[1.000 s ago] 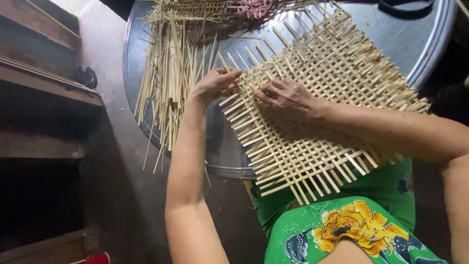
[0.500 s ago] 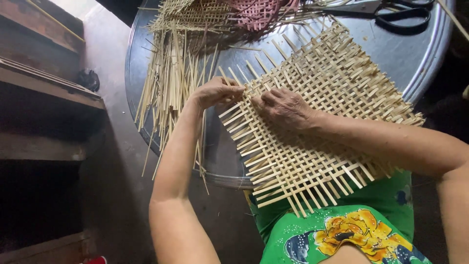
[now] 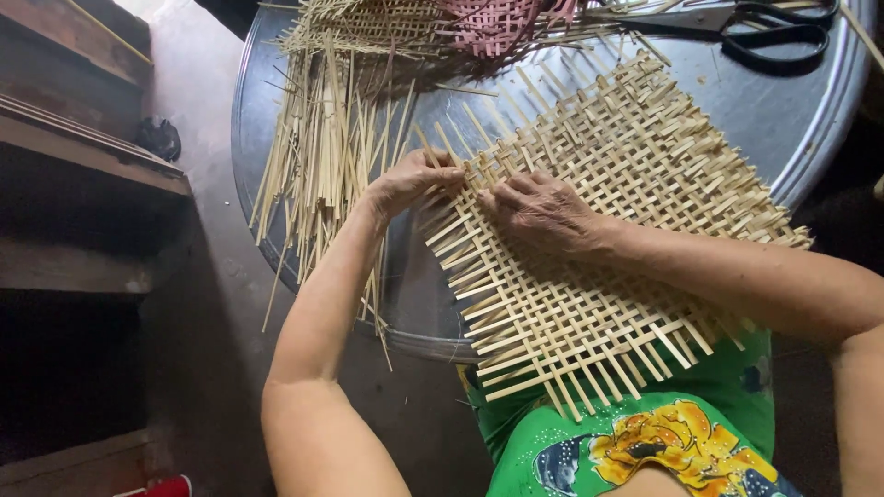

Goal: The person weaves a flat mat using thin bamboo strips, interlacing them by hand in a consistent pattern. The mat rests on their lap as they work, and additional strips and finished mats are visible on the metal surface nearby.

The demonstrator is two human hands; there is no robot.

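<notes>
Woven bamboo mat (image 3: pixel 608 248) lies flat, partly on the round metal tray (image 3: pixel 810 120), partly over the person's lap; most of the lattice looks already woven, loose strip ends sticking out on all sides. Left hand (image 3: pixel 410 179) pinches a strip end at the mat's upper left edge, fingers closed on it. Right hand (image 3: pixel 543 212) presses flat on the weave, fingers spread, gripping nothing. Loose bamboo strips (image 3: pixel 322 156) piled beside, unused. Scissors (image 3: pixel 764 28) idle at the tray's far edge.

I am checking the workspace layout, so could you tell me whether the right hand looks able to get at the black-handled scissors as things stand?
Probably yes: the scissors lie uncovered at the tray's far edge, beyond the woven mat where the right hand rests. Only the flat mat lies between.
</notes>
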